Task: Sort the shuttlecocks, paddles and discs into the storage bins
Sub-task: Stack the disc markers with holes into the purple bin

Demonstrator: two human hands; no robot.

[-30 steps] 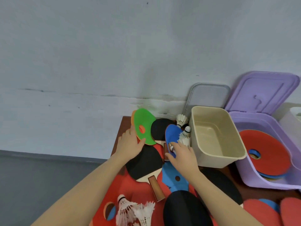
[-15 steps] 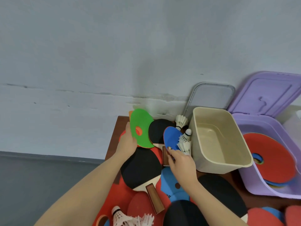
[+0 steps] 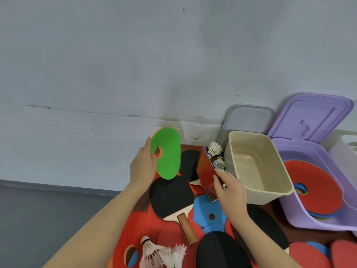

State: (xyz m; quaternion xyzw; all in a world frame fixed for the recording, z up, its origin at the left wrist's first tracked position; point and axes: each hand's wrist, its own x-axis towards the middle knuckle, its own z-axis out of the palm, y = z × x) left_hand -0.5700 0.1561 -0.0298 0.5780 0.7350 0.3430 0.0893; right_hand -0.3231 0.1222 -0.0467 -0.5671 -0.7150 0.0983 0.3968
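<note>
My left hand (image 3: 142,167) holds a green disc (image 3: 168,153) upright above the table's far left corner, thumb beside its centre hole; an orange edge shows behind it. My right hand (image 3: 229,188) grips a red paddle (image 3: 206,171), tilted up on edge next to the beige bin (image 3: 270,193), which holds nothing. Two shuttlecocks (image 3: 214,148) lie behind the paddle against the bin. The purple bin (image 3: 289,151) holds a stack of discs with a red disc (image 3: 316,190) on top. A black paddle (image 3: 170,198) lies flat between my arms.
Red and blue discs (image 3: 208,213), more black paddles (image 3: 218,250) and shuttlecocks (image 3: 154,252) cover the brown table near me. A purple lid (image 3: 311,117) and a grey lid (image 3: 249,120) lean on the wall. A white bin (image 3: 345,149) stands at the far right.
My left hand has lifted the green disc higher off the pile. My right hand has let go of the blue disc and tipped a red paddle up on edge.
</note>
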